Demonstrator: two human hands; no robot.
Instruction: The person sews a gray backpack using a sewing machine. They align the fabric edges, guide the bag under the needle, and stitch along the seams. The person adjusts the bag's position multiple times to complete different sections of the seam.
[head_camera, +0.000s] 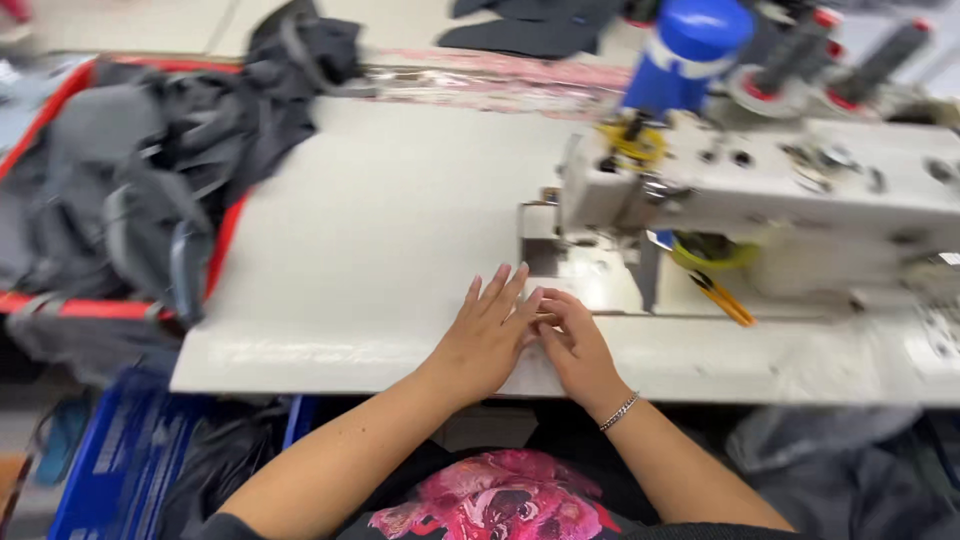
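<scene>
1. Head view: your left hand (487, 335) lies flat on the pale desk (380, 220), fingers spread and stretched toward the sewing machine (770, 190), gripping nothing.
2. Your right hand (575, 345) sits just beside it, touching it at the fingertips. Its fingers are curled inward, and you cannot tell from this view whether they pinch anything between them.
3. A thin bracelet (619, 411) circles your right wrist.
4. Both hands rest near the front edge of the desk, just in front of the machine's needle area.
5. The white sewing machine stands at the right of the desk, with a blue thread cone (690, 50) behind its top.
6. Yellow-handled snips (725, 298) lie on the machine bed, to the right of your hands.
7. A heap of dark grey fabric (140, 180) fills a red-edged bin (228, 235) at the left, well apart from your hands.
8. A blue crate (110, 470) sits below the desk on the left.
</scene>
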